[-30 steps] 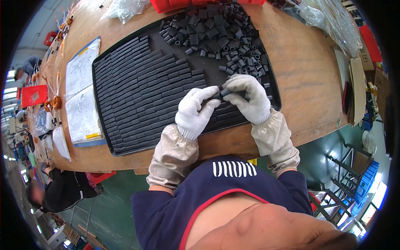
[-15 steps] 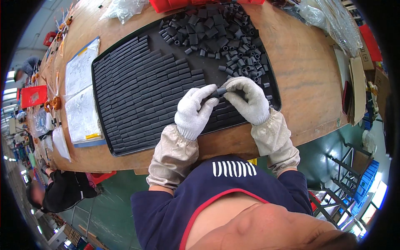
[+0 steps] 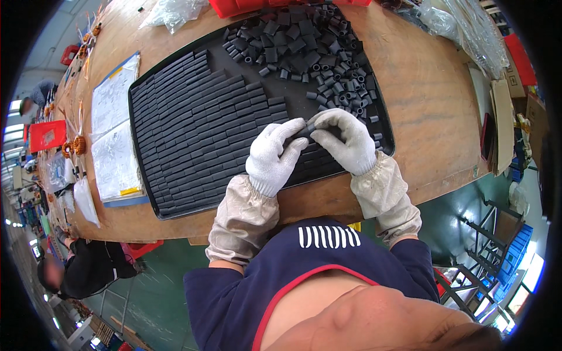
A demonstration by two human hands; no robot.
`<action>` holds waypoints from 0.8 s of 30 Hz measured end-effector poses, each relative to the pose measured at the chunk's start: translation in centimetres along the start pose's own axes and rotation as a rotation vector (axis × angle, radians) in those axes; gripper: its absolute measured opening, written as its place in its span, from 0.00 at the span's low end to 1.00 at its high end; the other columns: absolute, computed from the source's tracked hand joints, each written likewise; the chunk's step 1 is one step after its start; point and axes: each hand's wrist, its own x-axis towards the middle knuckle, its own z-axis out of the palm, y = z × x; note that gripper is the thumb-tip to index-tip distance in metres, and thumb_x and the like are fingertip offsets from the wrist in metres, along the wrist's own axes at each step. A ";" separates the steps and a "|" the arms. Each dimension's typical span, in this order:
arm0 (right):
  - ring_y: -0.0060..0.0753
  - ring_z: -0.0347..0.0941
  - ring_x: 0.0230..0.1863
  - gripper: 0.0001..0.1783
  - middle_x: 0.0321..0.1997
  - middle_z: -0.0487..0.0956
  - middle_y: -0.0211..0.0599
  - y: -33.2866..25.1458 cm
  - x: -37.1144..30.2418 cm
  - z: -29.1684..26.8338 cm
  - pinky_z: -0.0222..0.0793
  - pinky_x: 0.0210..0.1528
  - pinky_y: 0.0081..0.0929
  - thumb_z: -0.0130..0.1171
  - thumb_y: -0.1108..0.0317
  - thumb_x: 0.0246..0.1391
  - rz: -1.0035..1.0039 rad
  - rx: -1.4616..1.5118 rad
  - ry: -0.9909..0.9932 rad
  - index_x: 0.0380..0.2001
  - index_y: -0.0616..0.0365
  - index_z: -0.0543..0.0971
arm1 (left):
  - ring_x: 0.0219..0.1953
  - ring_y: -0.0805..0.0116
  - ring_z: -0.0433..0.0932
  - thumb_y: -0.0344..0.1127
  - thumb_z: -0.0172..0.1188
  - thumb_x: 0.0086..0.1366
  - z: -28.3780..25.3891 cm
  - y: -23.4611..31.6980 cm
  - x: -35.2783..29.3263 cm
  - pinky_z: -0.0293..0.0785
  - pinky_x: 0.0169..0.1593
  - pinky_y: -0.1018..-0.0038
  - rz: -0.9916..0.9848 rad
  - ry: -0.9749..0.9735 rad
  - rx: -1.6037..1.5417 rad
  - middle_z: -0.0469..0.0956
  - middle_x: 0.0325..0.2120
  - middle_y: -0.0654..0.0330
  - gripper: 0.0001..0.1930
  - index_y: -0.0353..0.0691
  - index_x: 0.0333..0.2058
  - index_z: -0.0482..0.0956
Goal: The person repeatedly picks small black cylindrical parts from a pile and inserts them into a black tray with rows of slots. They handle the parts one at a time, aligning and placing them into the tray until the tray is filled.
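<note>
Both my hands wear white knit gloves and meet over the front right of a black tray point(image 3: 293, 88). My left hand point(image 3: 273, 153) pinches one end of a short black tube point(image 3: 307, 131). The fingertips of my right hand point(image 3: 349, 140) grip its other end; the tube's ends are partly covered by the gloves. Tight rows of black cylindrical pieces point(image 3: 193, 128) fill the left and middle of the tray. Loose short black tubes point(image 3: 336, 82) and flat black pieces point(image 3: 293, 41) lie heaped at its far right.
The tray rests on a wooden table point(image 3: 433, 111). Papers on a clipboard point(image 3: 114, 128) lie left of it, a red bin point(image 3: 263, 4) stands behind, and clear plastic bags point(image 3: 462, 35) sit at the far right. Another person point(image 3: 88, 269) is off to the lower left.
My right hand has moved slightly left, closer to my left hand, and the gap between the gloves at the tube is smaller. My left hand has barely moved.
</note>
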 end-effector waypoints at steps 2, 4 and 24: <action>0.40 0.83 0.45 0.09 0.44 0.85 0.35 0.2 0.6 -0.2 0.76 0.51 0.34 0.70 0.75 0.55 -0.260 -0.214 -0.003 0.40 0.55 0.83 | 0.38 0.66 0.81 0.25 0.69 0.64 -0.1 0.2 0.1 0.78 0.43 0.73 0.001 0.000 0.010 0.81 0.40 0.56 0.21 0.38 0.56 0.82; 0.44 0.82 0.47 0.12 0.45 0.85 0.35 0.4 0.8 -0.2 0.75 0.52 0.37 0.71 0.75 0.53 -0.324 -0.261 -0.005 0.41 0.54 0.83 | 0.37 0.67 0.81 0.25 0.69 0.64 0.0 -0.1 0.0 0.77 0.42 0.74 0.008 0.025 -0.015 0.81 0.39 0.57 0.21 0.38 0.56 0.82; 0.36 0.80 0.48 0.17 0.41 0.83 0.26 0.5 2.8 1.3 0.73 0.54 0.42 0.66 0.68 0.43 -0.493 -0.941 0.104 0.41 0.47 0.84 | 0.49 0.74 0.76 0.28 0.60 0.75 0.1 -0.9 -0.5 0.76 0.57 0.75 -0.081 0.084 -0.301 0.78 0.50 0.58 0.23 0.35 0.66 0.72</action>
